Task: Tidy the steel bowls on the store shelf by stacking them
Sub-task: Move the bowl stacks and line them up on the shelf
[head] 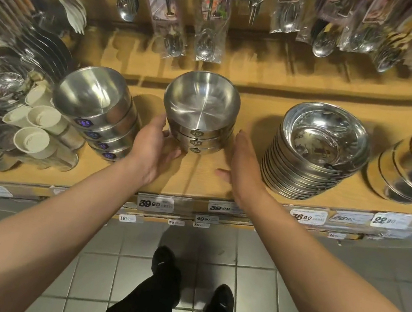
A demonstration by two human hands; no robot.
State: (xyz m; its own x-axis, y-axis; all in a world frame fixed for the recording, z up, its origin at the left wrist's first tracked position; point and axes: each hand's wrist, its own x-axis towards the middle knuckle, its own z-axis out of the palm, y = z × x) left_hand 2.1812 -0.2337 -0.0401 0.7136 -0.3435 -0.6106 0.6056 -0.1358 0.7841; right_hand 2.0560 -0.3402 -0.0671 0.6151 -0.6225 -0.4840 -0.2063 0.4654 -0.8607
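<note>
Centre of the wooden shelf [195, 181]: a bowl stack [200, 117] of straight-walled, brushed steel bowls, nested and upright. They look rigid, light and slick, so are best held by opposite walls low down. The left hand [153, 149] rests on the stack's left wall, fingers loosely curved; the right hand [241, 166] is spread just beside its right wall, holding nothing. Further stacks [316, 151] stand either side.

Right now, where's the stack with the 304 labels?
In the head view, the 304-labelled bowl stack stands mid-shelf between the left hand, which touches its side, and the open right hand, with the purple-labelled stack further left.
</note>
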